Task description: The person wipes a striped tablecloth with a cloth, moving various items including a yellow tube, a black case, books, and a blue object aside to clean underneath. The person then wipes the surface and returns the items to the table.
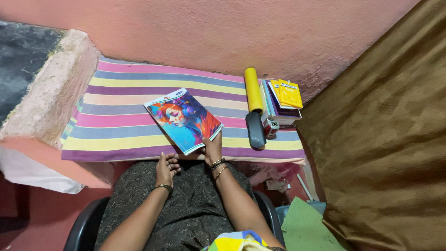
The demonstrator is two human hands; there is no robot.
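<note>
Gripping the near corner of a colourful book on the striped cloth, the right hand pinches it; the left hand rests loose, holding nothing, at the table edge.

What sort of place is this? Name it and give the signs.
Likely a home study corner: a striped cloth over a ledge by a pink wall, a notebook under the right hand, stacked books.

Pink plaster wall, brown curtain
</note>
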